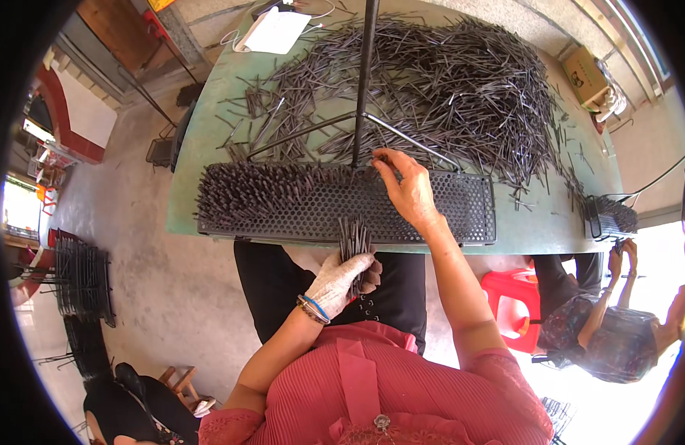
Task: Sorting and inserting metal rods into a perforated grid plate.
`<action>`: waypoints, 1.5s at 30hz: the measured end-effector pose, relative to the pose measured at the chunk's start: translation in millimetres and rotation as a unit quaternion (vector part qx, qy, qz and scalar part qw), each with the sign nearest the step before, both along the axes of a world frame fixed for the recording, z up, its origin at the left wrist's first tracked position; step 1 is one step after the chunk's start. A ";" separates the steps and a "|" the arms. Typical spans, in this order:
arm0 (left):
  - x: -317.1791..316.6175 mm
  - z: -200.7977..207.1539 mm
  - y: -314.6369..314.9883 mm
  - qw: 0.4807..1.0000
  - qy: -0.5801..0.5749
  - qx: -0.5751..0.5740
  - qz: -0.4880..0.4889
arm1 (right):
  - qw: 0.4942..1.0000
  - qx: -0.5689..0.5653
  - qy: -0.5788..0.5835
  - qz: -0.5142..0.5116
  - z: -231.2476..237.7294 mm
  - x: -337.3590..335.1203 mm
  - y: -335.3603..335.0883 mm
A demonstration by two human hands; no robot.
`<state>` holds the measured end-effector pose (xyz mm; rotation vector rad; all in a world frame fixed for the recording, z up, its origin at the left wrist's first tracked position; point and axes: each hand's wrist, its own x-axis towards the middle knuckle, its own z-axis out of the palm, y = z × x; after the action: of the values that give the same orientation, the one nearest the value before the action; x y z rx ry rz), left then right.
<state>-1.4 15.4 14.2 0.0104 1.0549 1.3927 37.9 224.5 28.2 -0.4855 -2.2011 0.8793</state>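
Observation:
A long black perforated panel (439, 211) lies along the table's near edge. Dark bristle-like strips (246, 194) stand packed in the holes of its left part; bare holes show on the right. My left hand (339, 285), in a pale glove, is closed around an upright bundle of the same dark strips (354, 239) just in front of the panel. Bare, my right hand (409, 191) reaches over the panel's far edge beside a black metal pole (364, 89). Its thumb and fingertips are drawn together; what they pinch is too small to make out.
A big heap of loose dark strips (476, 89) covers the far tabletop (198, 163). Braces slant from the pole to the panel. A white box-like item (277, 31) lies far left. At right sits another person (602, 334) near a red stool (506, 304). Black racks (83, 282) stand left.

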 end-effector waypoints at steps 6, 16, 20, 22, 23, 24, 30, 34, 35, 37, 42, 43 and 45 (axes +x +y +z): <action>1.0 -0.1 -0.3 1.000 -0.007 -0.012 0.003 | 1.000 -0.017 -0.022 0.000 -0.5 -0.7 -6.4; -0.3 1.5 -4.2 0.999 -0.001 0.023 -0.025 | 0.989 0.145 -0.002 -0.007 -15.0 -5.1 -9.6; -1.4 0.7 -5.9 0.999 -0.014 0.028 -0.016 | 0.992 0.121 -0.033 0.004 -14.9 -10.1 -9.3; -3.3 -0.2 -6.3 1.000 -0.008 0.012 -0.014 | 0.991 0.128 -0.032 -0.015 -14.9 -10.3 -11.9; -3.7 -0.8 -6.5 1.000 -0.009 0.012 -0.012 | 0.990 0.134 -0.030 -0.036 -15.0 -10.0 -13.3; -3.8 -1.3 -6.7 1.000 -0.009 0.013 -0.012 | 0.990 0.134 -0.031 -0.035 -15.7 -8.8 -13.6; -4.7 3.5 -8.2 0.998 -0.015 0.064 0.001 | 0.998 -0.041 0.009 -0.041 4.5 14.5 -33.4; -5.8 6.1 -5.6 0.994 0.004 0.111 0.022 | 0.941 -0.289 -0.129 0.122 16.2 41.3 -48.1; -5.4 4.8 -4.7 0.994 0.004 0.111 0.020 | 0.925 -0.315 -0.154 0.144 20.7 44.6 -50.4; -3.4 1.7 -2.1 0.994 0.024 0.099 0.038 | 0.934 -0.283 -0.167 0.139 17.3 49.4 -50.9; 1.8 11.4 2.9 0.995 0.020 0.069 0.066 | 0.874 -0.473 -0.042 0.101 4.3 54.9 -52.2; 1.1 9.5 2.3 0.995 0.006 0.062 0.072 | 0.887 -0.453 -0.015 0.089 7.4 55.3 -48.9; 0.1 2.3 0.9 0.996 -0.009 0.062 0.070 | 0.915 -0.397 0.051 0.045 9.4 52.7 -38.1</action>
<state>-1.2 16.3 16.5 0.0147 0.9685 1.5812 90.5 186.4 37.6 -0.6883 -1.7042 1.8119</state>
